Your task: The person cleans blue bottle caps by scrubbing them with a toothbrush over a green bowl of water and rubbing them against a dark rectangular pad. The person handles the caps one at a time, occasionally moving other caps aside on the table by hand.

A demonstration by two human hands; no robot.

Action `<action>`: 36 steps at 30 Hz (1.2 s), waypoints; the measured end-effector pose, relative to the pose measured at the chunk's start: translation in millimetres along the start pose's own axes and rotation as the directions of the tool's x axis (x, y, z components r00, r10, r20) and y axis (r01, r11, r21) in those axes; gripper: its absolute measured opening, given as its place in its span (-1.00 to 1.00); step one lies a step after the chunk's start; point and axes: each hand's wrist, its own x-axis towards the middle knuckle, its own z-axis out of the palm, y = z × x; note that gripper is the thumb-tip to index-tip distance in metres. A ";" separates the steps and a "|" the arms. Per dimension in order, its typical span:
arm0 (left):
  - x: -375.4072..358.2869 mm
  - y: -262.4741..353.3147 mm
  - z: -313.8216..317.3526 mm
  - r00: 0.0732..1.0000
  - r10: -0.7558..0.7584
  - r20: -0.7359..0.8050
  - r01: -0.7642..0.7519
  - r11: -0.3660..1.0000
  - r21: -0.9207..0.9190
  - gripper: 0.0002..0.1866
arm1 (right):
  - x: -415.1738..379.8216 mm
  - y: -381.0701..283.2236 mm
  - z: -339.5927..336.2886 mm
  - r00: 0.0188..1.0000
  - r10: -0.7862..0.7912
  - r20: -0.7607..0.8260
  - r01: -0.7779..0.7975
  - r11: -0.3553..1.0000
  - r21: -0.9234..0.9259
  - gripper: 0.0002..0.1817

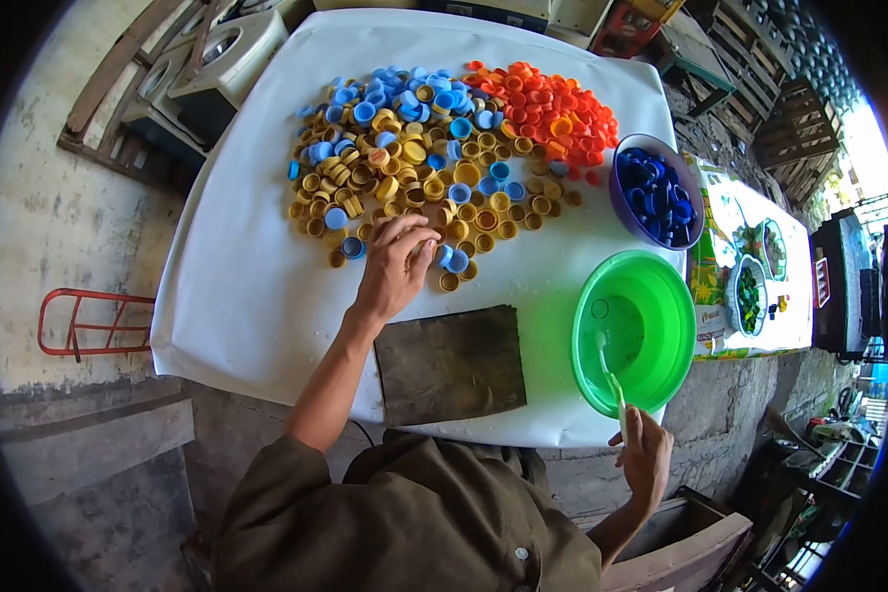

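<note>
My left hand (397, 271) is at the near edge of a pile of bottle caps, its fingers curled together among gold caps (362, 176). Whatever is between those fingertips is too small to make out. Blue caps (405, 91) lie at the back of the pile, and orange-red caps (548, 104) spread to the back right. In my right hand (646, 456) is a pale toothbrush (614, 387), gripped by its handle. Its head reaches down into a green basin (683, 331), which seems to hold a little water.
A dark flat mat (451, 365) lies on the white-covered table (257, 247) in front of me. Behind the basin stands a purple bowl (617, 197) of dark blue caps. A side table at right bears a bowl of green caps (750, 298). A red metal frame (94, 324) stands at left.
</note>
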 end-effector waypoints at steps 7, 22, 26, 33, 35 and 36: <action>-20.1 12.7 -15.4 1.000 0.012 0.014 -0.010 0.989 -0.151 -0.89 | 21.0 1.6 -44.5 1.000 0.018 0.012 -0.018 1.000 -0.026 -0.65; -67.1 53.8 -25.0 0.975 -0.223 0.001 0.216 0.944 -0.248 -0.89 | 290.6 30.3 -110.3 0.992 -0.126 0.006 0.083 0.692 0.717 -0.40; -80.9 61.7 -29.4 0.965 -0.262 0.031 0.263 0.941 -0.213 -0.88 | 327.9 9.6 -87.9 0.944 -0.218 0.248 -0.046 0.656 0.753 -0.55; -98.5 65.3 -33.6 0.942 -0.334 0.038 0.336 0.936 -0.100 -0.85 | 361.1 7.7 -66.5 0.931 -0.241 0.276 -0.066 0.630 0.774 -0.64; -96.4 68.8 -33.2 0.939 -0.342 0.034 0.343 0.932 -0.119 -0.85 | 371.5 11.2 -58.4 0.948 -0.234 0.216 0.008 0.695 0.719 -0.61; -93.8 69.7 -31.8 0.940 -0.339 0.036 0.341 0.931 -0.133 -0.85 | 375.8 14.9 -56.8 0.957 -0.228 0.179 0.044 0.725 0.688 -0.59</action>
